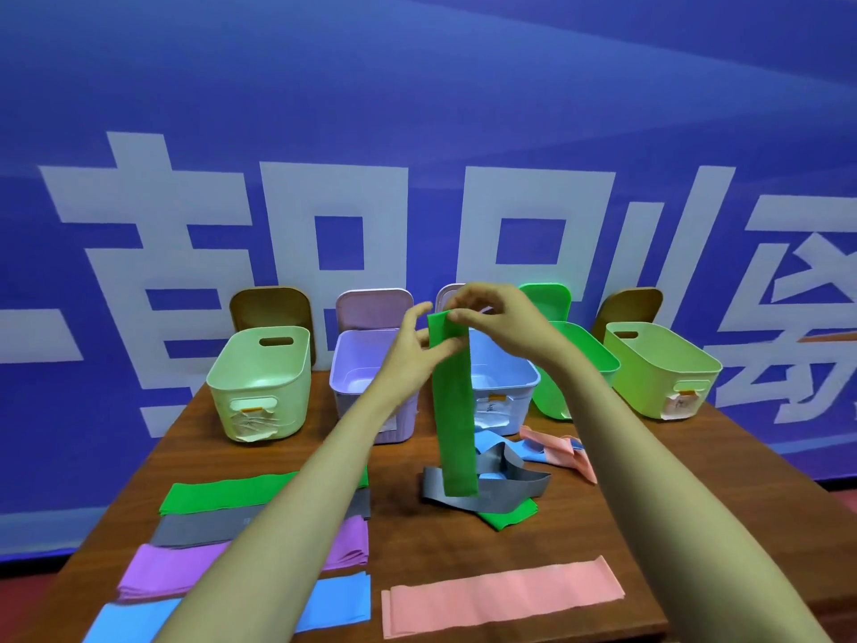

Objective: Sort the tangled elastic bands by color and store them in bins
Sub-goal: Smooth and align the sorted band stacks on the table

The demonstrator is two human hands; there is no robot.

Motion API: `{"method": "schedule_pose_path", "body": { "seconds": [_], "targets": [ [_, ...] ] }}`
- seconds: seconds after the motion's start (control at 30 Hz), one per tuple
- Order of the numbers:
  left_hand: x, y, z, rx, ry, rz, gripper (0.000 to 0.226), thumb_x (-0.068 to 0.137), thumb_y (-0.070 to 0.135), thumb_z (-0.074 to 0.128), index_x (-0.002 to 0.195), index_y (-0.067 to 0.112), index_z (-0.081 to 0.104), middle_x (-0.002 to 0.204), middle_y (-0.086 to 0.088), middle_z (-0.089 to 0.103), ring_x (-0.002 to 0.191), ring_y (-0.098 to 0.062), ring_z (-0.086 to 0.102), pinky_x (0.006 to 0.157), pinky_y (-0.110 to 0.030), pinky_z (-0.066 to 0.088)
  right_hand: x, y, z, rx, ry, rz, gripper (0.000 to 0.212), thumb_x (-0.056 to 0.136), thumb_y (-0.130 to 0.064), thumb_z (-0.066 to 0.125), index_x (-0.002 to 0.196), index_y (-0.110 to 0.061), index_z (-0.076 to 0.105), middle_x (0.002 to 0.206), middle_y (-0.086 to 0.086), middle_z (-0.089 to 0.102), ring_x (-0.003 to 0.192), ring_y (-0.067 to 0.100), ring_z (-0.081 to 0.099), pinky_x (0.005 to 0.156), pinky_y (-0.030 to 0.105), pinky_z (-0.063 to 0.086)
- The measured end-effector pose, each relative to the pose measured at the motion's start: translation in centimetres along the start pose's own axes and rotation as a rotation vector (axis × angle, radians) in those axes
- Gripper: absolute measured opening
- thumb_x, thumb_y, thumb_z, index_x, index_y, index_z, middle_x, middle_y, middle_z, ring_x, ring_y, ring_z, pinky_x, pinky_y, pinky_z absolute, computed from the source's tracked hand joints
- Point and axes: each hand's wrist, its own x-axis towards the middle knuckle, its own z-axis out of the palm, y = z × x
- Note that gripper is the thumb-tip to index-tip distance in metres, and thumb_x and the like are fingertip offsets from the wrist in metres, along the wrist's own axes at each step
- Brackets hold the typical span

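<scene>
A long green elastic band point(455, 410) hangs straight down in front of the bins. My right hand point(491, 313) pinches its top end. My left hand point(417, 350) holds it just below, between thumb and fingers. Its lower end dangles over a tangled pile point(505, 480) of grey, blue, pink and green bands. Sorted flat bands lie at the front left: green point(218, 496), grey point(204, 526), purple point(171, 568), blue point(334, 601). A pink band point(501, 596) lies at the front right.
Several open bins stand in a row at the table's back: pale green point(259, 382), lilac point(357, 373), pale blue point(505, 387), bright green point(575, 364), lime point(658, 368). Their lids lean on the blue banner wall behind. The wooden table point(399, 517) ends near the pink band.
</scene>
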Motion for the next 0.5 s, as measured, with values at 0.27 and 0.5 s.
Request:
{"method": "schedule_pose_path", "body": {
  "seconds": [0.27, 0.5],
  "targets": [
    [-3.1, -2.6, -0.4, -0.079, -0.118, -0.116, 0.04, 0.089, 0.003, 0.058, 0.125, 0.009, 0.041, 0.096, -0.013, 0.068, 0.065, -0.014, 0.07, 0.061, -0.025, 0.056, 1.0, 0.0, -0.2, 0.127, 0.266, 0.096, 0.006, 0.088, -0.012, 0.061, 0.091, -0.01, 0.066, 0.076, -0.003, 0.062, 0.067, 0.008, 0.055, 0.062, 0.017, 0.048],
    [-6.3, -9.7, -7.6, 0.126, -0.195, -0.388, 0.035, 0.084, 0.003, 0.065, 0.116, 0.012, 0.054, 0.09, -0.002, 0.074, 0.077, -0.014, 0.07, 0.067, -0.024, 0.055, 1.1, 3.9, 1.9, 0.194, 0.378, 0.266, 0.005, 0.091, -0.007, 0.056, 0.087, -0.01, 0.059, 0.075, -0.005, 0.057, 0.071, 0.015, 0.055, 0.059, 0.021, 0.051]
  ]
}}
